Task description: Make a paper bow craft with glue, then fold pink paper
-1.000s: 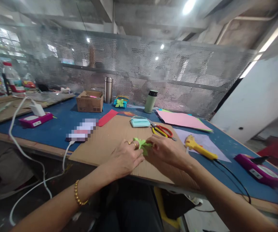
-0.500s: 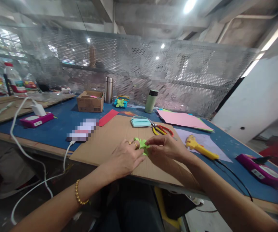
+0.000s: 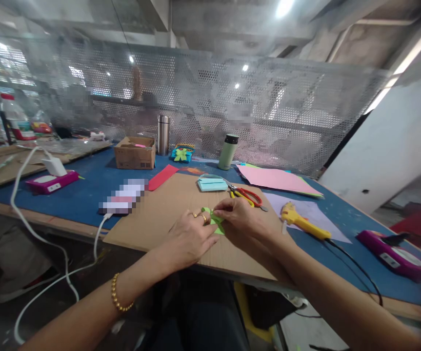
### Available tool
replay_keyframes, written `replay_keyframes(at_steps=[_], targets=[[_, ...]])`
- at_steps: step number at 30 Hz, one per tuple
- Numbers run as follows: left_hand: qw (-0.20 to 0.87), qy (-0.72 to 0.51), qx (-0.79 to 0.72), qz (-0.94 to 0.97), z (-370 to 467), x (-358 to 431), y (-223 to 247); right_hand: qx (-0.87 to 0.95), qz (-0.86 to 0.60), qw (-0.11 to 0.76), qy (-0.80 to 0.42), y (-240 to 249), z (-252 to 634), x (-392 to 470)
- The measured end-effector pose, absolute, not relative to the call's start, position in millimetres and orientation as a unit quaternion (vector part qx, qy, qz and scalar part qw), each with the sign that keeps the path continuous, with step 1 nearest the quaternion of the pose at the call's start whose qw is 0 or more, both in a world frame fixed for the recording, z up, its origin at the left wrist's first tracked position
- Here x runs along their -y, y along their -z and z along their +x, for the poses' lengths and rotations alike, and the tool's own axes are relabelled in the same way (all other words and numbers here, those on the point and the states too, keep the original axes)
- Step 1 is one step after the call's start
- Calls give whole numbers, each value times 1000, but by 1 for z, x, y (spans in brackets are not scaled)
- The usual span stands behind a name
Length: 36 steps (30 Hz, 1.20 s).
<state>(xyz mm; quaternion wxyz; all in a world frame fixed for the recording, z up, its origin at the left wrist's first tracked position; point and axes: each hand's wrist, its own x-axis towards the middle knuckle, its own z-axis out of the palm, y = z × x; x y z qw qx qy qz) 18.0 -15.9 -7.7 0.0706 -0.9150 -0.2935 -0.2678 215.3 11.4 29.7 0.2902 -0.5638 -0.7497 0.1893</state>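
Note:
A light green paper bow [image 3: 216, 224] lies over the cardboard sheet [image 3: 148, 222], partly hidden by my fingers. My left hand [image 3: 191, 238], with gold rings on it, is closed on the bow's left side. From the right, my right hand [image 3: 237, 214] pinches the bow's upper part, thumb and index finger together. Just beyond the hands are a folded light blue paper piece [image 3: 212, 184] and red-and-yellow-handled pliers or scissors [image 3: 247, 195]. A yellow hot glue gun [image 3: 305, 222] rests on lilac paper [image 3: 314, 218] to the right.
Purple power strips [image 3: 396, 256] stand at right and left. A phone [image 3: 122, 197] on a white cable, a red paper strip [image 3: 162, 176], a cardboard box [image 3: 135, 155], a steel flask [image 3: 163, 135], a green flask [image 3: 228, 152] and pink paper [image 3: 278, 180] lie around the blue table.
My right hand has shifted slightly left and up over the bow, covering more of it. My left hand stays in place. The view has shifted slightly.

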Motion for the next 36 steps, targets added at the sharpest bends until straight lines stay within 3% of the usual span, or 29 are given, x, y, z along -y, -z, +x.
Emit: replay_keyframes(at_steps=[27,36], targets=[[39,293,288,-911,15,16,8,780,-548,291,-83,-24,213,-7],[44,297,286,-910,15,15,9,793,-526,288,-106,-26,212,-6]])
